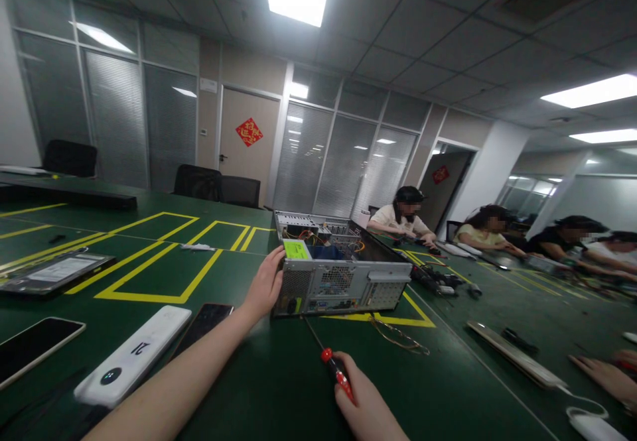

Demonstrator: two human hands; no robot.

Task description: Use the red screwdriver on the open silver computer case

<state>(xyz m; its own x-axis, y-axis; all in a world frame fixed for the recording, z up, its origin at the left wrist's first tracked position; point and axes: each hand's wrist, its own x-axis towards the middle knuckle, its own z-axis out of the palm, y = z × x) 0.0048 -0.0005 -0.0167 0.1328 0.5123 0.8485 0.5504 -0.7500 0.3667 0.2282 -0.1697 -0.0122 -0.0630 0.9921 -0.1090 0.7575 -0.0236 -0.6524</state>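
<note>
An opened computer case [343, 288] lies on the green table, its perforated rear panel toward me. Inside it show coloured wires and a power supply with a bright green label [296, 249]. My left hand [263, 285] rests against the left rear corner of the case, fingers stretched along its side. In my right hand [361, 394] is a screwdriver [327, 355] with a red and black handle. Its long shaft points up and left, and the tip is near the lower edge of the rear panel; whether it touches cannot be told.
Left of my arm lie a white device marked 21 [137, 355], phones [37, 348] and a hard drive [54, 272]. Glasses [401, 336] sit right of the case. Beyond are a pile of black cables [438, 280], a power strip [515, 353] and several people at the table.
</note>
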